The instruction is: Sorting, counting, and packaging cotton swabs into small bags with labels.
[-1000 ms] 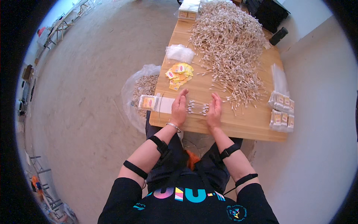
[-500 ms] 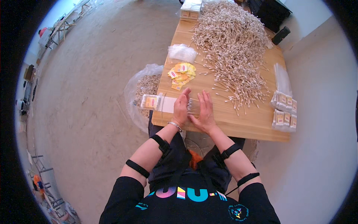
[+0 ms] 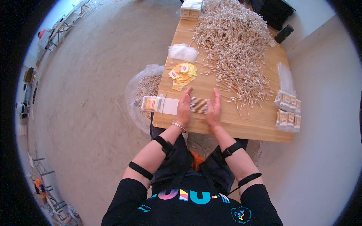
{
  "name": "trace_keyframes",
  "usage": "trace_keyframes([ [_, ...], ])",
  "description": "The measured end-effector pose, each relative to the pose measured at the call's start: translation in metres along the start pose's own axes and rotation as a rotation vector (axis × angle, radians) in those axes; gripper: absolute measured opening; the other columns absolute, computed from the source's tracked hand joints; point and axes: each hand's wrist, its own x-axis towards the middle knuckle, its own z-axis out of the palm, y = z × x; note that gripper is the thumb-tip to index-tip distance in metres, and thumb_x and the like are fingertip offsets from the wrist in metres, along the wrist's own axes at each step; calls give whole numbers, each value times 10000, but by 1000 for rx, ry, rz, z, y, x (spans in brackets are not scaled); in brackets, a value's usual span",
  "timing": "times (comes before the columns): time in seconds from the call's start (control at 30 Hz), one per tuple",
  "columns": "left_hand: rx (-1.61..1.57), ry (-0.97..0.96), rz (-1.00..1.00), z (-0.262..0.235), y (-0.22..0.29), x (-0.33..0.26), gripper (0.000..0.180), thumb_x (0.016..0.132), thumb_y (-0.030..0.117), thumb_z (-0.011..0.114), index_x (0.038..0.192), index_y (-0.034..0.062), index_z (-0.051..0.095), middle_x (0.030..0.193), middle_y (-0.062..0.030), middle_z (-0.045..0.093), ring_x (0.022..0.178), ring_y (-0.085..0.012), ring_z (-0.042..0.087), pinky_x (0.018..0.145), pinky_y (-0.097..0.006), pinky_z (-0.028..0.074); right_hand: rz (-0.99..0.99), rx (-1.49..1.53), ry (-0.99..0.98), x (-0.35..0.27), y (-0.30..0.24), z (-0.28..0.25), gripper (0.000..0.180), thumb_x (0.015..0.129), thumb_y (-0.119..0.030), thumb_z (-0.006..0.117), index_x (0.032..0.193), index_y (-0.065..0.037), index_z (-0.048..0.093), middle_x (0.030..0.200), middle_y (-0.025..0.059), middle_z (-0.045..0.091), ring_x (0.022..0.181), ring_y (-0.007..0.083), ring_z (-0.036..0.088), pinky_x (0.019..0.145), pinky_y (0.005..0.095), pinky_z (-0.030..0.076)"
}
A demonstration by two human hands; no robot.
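A flat row of cotton swabs lies side by side on the wooden table, between my two hands. My left hand stands on edge at the swabs' left ends, its fingers straight. Facing it at the right ends is my right hand, also with outstretched fingers and the palm turned inward. Neither hand is closed around anything. A white card or board extends leftward from beside my left hand. At its far left end sits a filled clear packet of swabs with a yellow label.
A large heap of loose swabs covers the back of the table. Yellow label cards and clear plastic bags lie farther back. Filled packets stand at the right edge. A lined bin of swabs is left.
My right hand has drawn back to the right and turned upright, uncovering the swab row. My left hand stays nearly in place at the left ends.
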Motion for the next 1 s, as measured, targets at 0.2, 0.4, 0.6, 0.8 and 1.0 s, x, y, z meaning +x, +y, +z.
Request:
trace_keyframes([
  [0.2, 84, -46, 24, -4, -4, 0, 574, 982, 425, 292, 1290, -39, 432, 1314, -156, 465, 1258, -221, 384, 1056, -304, 249, -17, 34, -87, 3, -5, 14, 497, 861, -69, 405, 1340, 42, 334, 1424, 174, 306, 1360, 257, 224, 1105, 350, 174],
  [0.4, -207, 32, -64, -3, -6, -1, 573, 984, 407, 312, 1312, -56, 390, 1336, -166, 436, 1265, -228, 377, 1071, -319, 251, -374, -627, -231, -5, -8, -1, 589, 861, -161, 506, 1360, 48, 273, 1436, 207, 252, 1369, 347, 163, 1114, 433, 153],
  [0.6, -193, -15, -61, -4, -3, 1, 626, 967, 444, 325, 1354, -49, 308, 1400, -163, 346, 1336, -241, 279, 1111, -350, 188, -400, -1010, -511, -22, -20, -8, 748, 845, -427, 530, 1370, 31, 258, 1454, 195, 211, 1373, 324, 148, 1121, 454, 108],
  [0.8, -138, 46, -20, -3, -5, 0, 552, 978, 387, 359, 1303, -57, 401, 1318, -161, 455, 1249, -225, 398, 1055, -318, 279, -354, -1021, -564, -24, -24, -7, 774, 844, -420, 537, 1382, 39, 222, 1460, 198, 189, 1377, 333, 127, 1122, 455, 99],
  [1.0, -76, 41, 9, 0, -7, 0, 552, 974, 401, 367, 1278, -55, 437, 1280, -148, 495, 1197, -202, 442, 1020, -299, 310, -328, -782, -335, -18, -12, -14, 845, 816, -387, 588, 1399, 48, 158, 1459, 239, 154, 1367, 399, 104, 1120, 467, 91],
])
